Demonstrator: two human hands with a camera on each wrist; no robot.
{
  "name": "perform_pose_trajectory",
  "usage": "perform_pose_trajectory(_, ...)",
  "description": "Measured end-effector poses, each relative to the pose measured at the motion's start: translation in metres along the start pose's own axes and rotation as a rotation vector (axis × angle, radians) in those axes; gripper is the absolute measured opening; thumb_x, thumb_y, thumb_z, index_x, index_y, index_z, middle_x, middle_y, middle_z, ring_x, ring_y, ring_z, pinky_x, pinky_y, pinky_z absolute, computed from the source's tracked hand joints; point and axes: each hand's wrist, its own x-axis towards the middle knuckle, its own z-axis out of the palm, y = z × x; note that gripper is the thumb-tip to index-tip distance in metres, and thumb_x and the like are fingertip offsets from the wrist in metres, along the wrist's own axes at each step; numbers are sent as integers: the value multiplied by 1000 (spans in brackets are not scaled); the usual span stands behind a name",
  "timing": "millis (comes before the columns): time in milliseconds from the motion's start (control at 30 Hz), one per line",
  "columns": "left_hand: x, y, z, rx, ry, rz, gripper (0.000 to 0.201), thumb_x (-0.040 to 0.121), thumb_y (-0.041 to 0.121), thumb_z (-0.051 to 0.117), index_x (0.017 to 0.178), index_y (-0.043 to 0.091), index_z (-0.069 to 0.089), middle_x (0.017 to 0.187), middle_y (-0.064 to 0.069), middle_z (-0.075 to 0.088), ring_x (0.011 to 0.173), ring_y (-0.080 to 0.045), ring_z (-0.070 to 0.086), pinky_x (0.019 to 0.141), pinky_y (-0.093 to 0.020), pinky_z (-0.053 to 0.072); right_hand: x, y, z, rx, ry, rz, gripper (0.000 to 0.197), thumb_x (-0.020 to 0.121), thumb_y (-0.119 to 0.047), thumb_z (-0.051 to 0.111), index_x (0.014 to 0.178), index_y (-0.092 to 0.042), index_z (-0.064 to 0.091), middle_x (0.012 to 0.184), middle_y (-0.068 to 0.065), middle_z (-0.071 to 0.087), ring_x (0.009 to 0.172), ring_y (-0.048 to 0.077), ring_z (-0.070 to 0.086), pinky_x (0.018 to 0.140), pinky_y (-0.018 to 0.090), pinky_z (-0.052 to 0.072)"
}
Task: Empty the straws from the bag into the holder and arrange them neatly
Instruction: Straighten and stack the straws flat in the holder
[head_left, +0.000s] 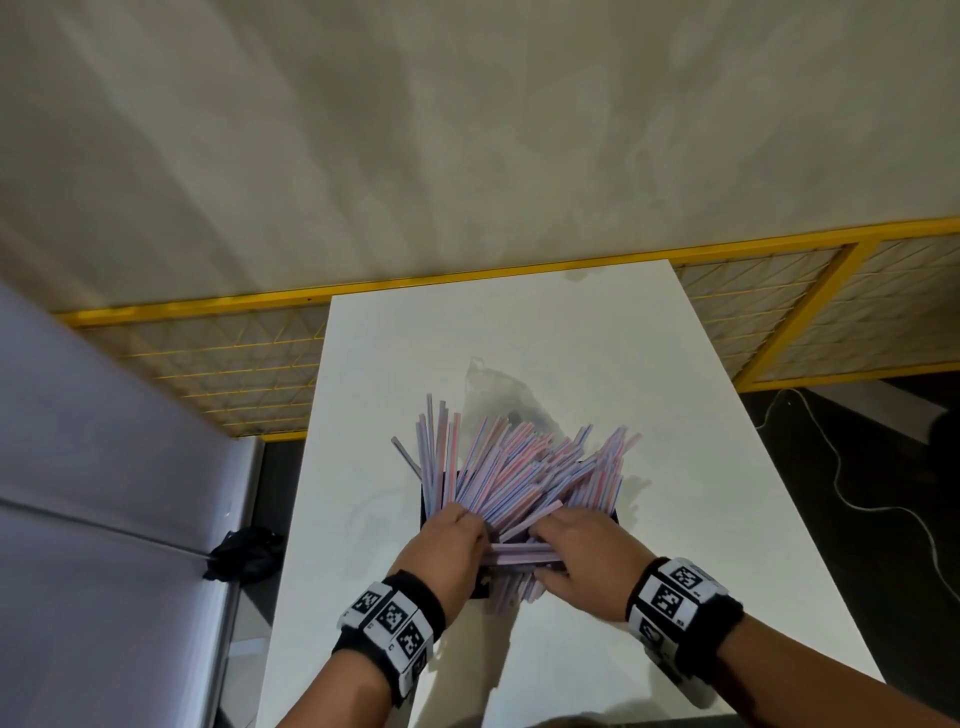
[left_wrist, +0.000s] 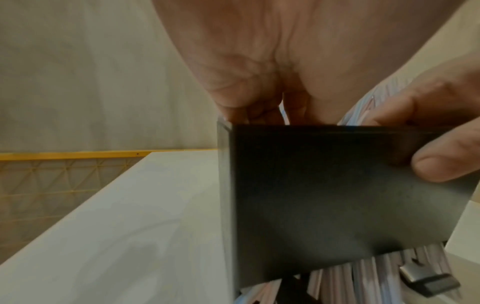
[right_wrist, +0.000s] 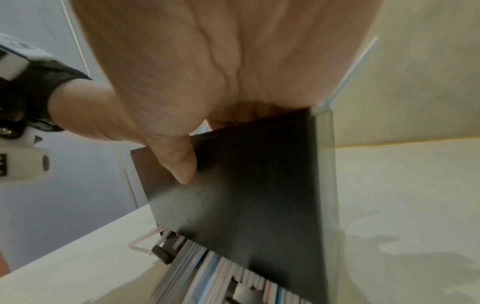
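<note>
A black box-shaped holder (head_left: 424, 501) stands mid-table, crammed with pink-and-blue striped straws (head_left: 519, 462) that fan out away from me. More straws (left_wrist: 376, 273) show in the slot at its base. My left hand (head_left: 480, 530) curls its fingers over the near rim into the straws. My right hand (head_left: 540, 540) grips a few straws lying crosswise on that rim, its thumb (right_wrist: 182, 164) against the holder's front wall (right_wrist: 246, 195). The clear plastic bag (head_left: 498, 389) lies flat behind the holder. The fingertips of both hands are hidden among the straws.
The white table (head_left: 675, 519) has a bare surface on either side of the holder. A yellow mesh fence (head_left: 208, 358) runs behind it. A dark cloth (head_left: 244, 553) lies on the floor at left, and a white cable (head_left: 883, 499) at right.
</note>
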Motion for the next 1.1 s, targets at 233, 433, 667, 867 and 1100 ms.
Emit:
perform_pose_trajectory(233, -7, 10, -5, -37, 65, 11, 20, 102, 34, 49, 112, 25, 64, 109, 7, 52, 101, -14, 55, 85, -24, 45, 2, -5, -1, -23, -60, -31, 38, 97, -46, 49, 125, -21, 59, 120, 1, 62, 108, 24, 61, 92, 39, 50)
perform_pose_trajectory(433, -9, 23, -1, -38, -58, 18, 32, 106, 40, 38, 115, 23, 64, 111, 2, 64, 102, -18, 59, 90, -37, 49, 20, -15, 3, 26, -262, 47, 35, 91, -43, 58, 118, -20, 61, 114, 5, 68, 102, 28, 65, 86, 39, 56)
perform_pose_trajectory(667, -12, 23, 5, -87, -49, 75, 28, 107, 35, 34, 120, 26, 57, 112, 0, 67, 102, -21, 61, 89, -37, 48, 43, -11, 3, 21, -497, 64, 35, 81, -47, 70, 108, -27, 59, 102, 3, 65, 92, 26, 61, 83, 36, 55)
perform_pose_trajectory(867, -9, 24, 7, -37, -78, 51, 42, 108, 40, 29, 121, 19, 63, 117, -5, 63, 110, -22, 57, 98, -36, 43, 50, -6, 4, -74, -466, 61, 47, 81, -54, 69, 119, -29, 61, 115, 2, 68, 102, 29, 64, 90, 41, 56)
perform_pose_trajectory(1100, -4, 36, 10, -72, -104, 51, 39, 109, 39, 28, 119, 17, 59, 113, -7, 65, 103, -25, 60, 89, -35, 46, 52, 5, -4, 11, -493, 102, 39, 84, -45, 66, 114, -21, 62, 106, 6, 68, 93, 29, 64, 85, 43, 58)
